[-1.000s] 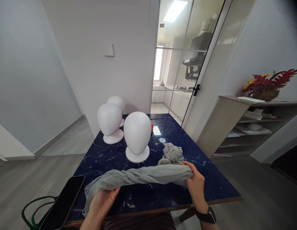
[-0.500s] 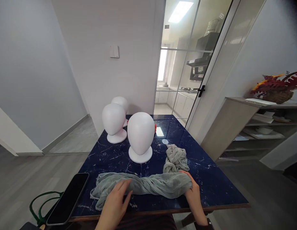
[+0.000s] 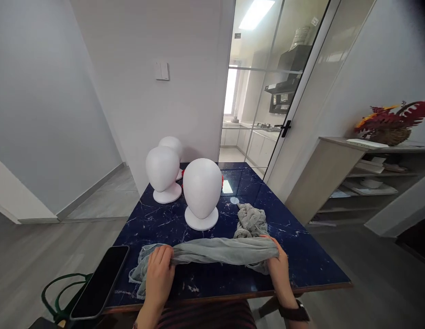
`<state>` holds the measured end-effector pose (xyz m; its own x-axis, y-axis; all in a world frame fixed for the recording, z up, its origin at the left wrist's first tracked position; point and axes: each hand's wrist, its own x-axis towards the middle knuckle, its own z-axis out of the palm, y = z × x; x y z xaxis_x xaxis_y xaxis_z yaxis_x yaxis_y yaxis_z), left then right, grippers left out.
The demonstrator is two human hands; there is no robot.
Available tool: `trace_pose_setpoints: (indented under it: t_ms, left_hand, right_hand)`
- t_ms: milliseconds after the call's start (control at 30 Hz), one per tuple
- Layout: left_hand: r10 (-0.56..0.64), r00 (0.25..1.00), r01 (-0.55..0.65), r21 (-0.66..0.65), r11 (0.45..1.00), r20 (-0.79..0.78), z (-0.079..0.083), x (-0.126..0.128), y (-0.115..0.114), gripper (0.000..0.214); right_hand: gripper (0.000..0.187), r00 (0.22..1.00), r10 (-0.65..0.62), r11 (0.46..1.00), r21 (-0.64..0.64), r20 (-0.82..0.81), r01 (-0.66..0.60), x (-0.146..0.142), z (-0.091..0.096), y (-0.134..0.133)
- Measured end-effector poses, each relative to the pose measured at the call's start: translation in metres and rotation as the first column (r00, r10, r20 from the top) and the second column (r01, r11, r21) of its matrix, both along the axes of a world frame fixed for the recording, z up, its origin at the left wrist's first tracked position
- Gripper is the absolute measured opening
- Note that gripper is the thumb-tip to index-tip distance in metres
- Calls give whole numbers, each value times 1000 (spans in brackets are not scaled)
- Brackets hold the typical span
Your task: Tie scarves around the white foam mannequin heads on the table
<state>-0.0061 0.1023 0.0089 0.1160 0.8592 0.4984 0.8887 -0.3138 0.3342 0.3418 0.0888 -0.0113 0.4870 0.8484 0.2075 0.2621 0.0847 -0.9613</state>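
Both hands are clamped on a grey scarf [image 3: 215, 250] stretched across the front of the blue marble desk [image 3: 301, 260]: left hand [image 3: 160, 273] at one end, right hand [image 3: 279, 269] at the other. White mannequin head [image 3: 202, 192] sits just behind it.

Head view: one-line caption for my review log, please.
Left hand and right hand grip the ends of a rolled grey scarf on a blue marble table, white mannequin heads behind.

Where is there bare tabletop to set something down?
Free: the right strip of the table beside the bunched cloth, and the left patch between foam heads and scarf. Crowded: the near edge, with scarf, left hand, right hand and phone.
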Motion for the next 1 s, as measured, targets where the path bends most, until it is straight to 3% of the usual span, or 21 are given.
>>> trace_pose_setpoints:
  t_ms: [67,167,300,367,500,667,800,900,1000]
  left_hand:
    - [17,1000,-17,5,1000,-18,-1,-5,-5,27]
    - [-101,995,98,-178,979,-8,-8,-10,-19,37]
    - [-318,942,332,-395,856,102,-7,-21,-38,34]
    - [-315,939,344,-385,856,139,-1,-26,-40,32]
    - [-244,957,279,-274,920,156,7,-22,-24,39]
    - [-318,948,313,-278,908,31,-13,3,4,63]
    - [-310,951,296,-302,906,3,-25,11,9,33]
    - [-322,945,323,-312,894,54,-19,10,7,18]
    - [-344,932,363,-347,865,118,-13,11,5,17]
  right_hand:
    - [43,997,-23,1000,9,80,22,-6,5,9]
    - [46,961,-21,994,-100,276,50,-8,2,14]
    - [45,921,75,971,-238,381,20,13,-10,6]
    - [44,913,198,951,-296,358,-90,26,-10,-4]
    - [59,868,407,881,-373,285,-290,34,8,-25]
    - [60,843,383,914,-288,378,-286,1,22,-25]
    - [59,768,442,882,-383,463,-276,-23,8,-12]
    - [49,704,482,857,-447,521,-256,-31,-1,-6]
    - [29,628,499,853,-467,597,-234,-37,-3,-4]
